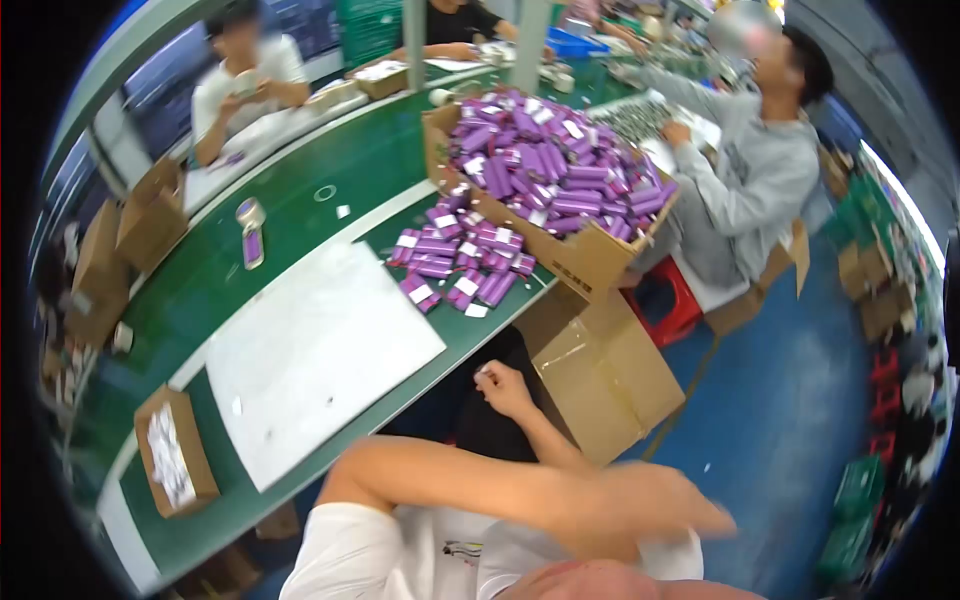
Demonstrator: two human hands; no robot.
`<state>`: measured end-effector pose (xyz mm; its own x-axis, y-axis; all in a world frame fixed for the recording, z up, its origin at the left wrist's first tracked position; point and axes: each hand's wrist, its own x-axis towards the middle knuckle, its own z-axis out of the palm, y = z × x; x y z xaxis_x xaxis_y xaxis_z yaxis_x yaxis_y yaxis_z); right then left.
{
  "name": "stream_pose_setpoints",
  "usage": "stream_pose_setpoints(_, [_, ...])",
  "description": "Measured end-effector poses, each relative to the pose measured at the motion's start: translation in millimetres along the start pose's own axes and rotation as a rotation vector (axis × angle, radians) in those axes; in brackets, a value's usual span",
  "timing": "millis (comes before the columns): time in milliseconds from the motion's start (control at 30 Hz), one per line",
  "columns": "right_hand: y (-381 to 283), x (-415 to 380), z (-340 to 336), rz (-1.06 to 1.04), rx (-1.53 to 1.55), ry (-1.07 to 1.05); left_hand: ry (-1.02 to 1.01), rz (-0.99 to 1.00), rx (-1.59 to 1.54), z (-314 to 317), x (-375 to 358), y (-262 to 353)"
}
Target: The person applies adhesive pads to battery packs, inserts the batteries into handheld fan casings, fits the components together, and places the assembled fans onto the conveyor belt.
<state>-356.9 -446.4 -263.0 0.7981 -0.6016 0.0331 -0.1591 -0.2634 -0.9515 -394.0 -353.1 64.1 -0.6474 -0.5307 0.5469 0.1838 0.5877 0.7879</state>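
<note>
Going left to right: the small open carton [175,455] of white bits sits close to the near edge of the green table [330,165], so a stray elbow could tip it over the side. Next the white sheet [315,350] lies flat with nothing weighing it down, and a sleeve dragging across could slide it off. The loose purple packs [460,265] are heaped close to the table lip, one white scrap right at the edge, so a bump would probably send a few to the floor. The big carton [590,255] heaped with more purple packs overhangs the table edge (looks a bit sketchy to me), and a knock could spill it onto the empty box [600,370] below. The left hand [503,388] is just under the table edge, loosely curled around something tiny and white, can't make out what. The right hand [680,505] is swung across the body and motion-blurred, so I can't tell if it's open or gripping. Labels on the packs are unreadable, and the fisheye rim cuts off both ends of the table.
</note>
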Motion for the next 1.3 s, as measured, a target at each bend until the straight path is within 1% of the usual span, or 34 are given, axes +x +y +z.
stream_pose_setpoints(33, [-8,-1,7,-0.106,-0.103,-0.023,-0.074,0.076,0.162,17,22,2])
stream_pose_setpoints(67, [-11,-2,18,-0.134,-0.114,-0.054,-0.116,0.138,0.247,33,38,1])
stream_pose_setpoints(133, [-23,-12,29,-0.177,-0.103,-0.124,-0.175,0.218,0.361,48,55,4])
stream_pose_setpoints(167, [-33,-18,31,-0.241,-0.139,-0.154,-0.194,0.24,0.399,54,60,7])
stream_pose_setpoints(233, [-42,-31,34,-0.208,-0.023,-0.255,-0.209,0.256,0.454,59,60,10])
stream_pose_setpoints(333, [-55,-40,17,-0.155,-0.116,-0.274,-0.234,0.265,0.516,63,61,14])
stream_pose_setpoints(400, [-55,-41,-4,-0.1,-0.091,-0.223,-0.254,0.27,0.55,66,60,16])
stream_pose_setpoints(433, [-37,-39,-16,-0.047,0.052,-0.234,-0.264,0.273,0.568,67,61,17])
stream_pose_setpoints(467, [-42,-43,-30,0.082,0.259,-0.234,-0.268,0.281,0.586,67,59,18])
stream_pose_setpoints(567, [-62,-50,-71,0.18,0.42,-0.158,-0.281,0.304,0.619,69,59,19])
stream_pose_setpoints(667, [-66,-52,-105,0.138,0.448,-0.054,-0.306,0.338,0.643,78,66,18])
stream_pose_setpoints(733, [-66,-47,-122,0.103,0.435,0.037,-0.303,0.343,0.66,73,65,20])
stream_pose_setpoints(800, [-63,-42,-133,0.06,0.432,0.15,-0.285,0.346,0.695,58,55,26])
stream_pose_setpoints(867, [-56,-37,-145,-0.003,0.431,0.288,-0.232,0.337,0.775,26,31,37])
stream_pose_setpoints(933, [-43,-34,-163,0.035,0.511,0.353,-0.097,0.272,0.895,-28,0,44])
stream_pose_setpoints(967, [-36,-30,-172,0.047,0.552,0.382,0.03,0.192,0.97,-60,-12,40])
stream_pose_setpoints(1000, [-30,-22,-171,-0.081,0.453,0.527,0.15,0.102,1.035,-93,-23,36])
stream_pose_setpoints(1033, [-26,-16,-167,-0.199,0.353,0.671,0.339,0.078,1.158,-129,-45,9])
stream_pose_setpoints(1067, [-29,-10,-171,-0.122,0.404,0.697,0.297,-0.478,1.165,-165,-55,20])
stream_pose_setpoints(1100, [-32,-4,-173,-0.035,0.457,0.725,0.733,-0.213,1.155,-208,-104,-36])
stream_pose_setpoints(1133, [-39,1,-170,-0.026,0.441,0.791,0.962,-0.687,0.697,-239,-123,-29])
stream_pose_setpoints(1167, [-51,12,-165,-0.026,0.422,0.851,1.1,-0.291,1.141,-288,-172,-74])
stream_pose_setpoints(1200, [-59,28,-160,-0.036,0.404,0.904,1.351,-0.445,0.925,-312,-196,-84])
stream_pose_setpoints(1233, [-61,40,-153,-0.118,0.433,0.907,1.489,-0.436,0.771,-348,-238,-113])
stream_pose_setpoints(1267, [-59,52,-147,-0.2,0.455,0.905,1.582,-0.553,0.501,-351,-242,-106])
stream_pose_setpoints(1300, [-57,63,-142,-0.283,0.476,0.9,1.577,-0.516,0.372,-356,-244,-114])
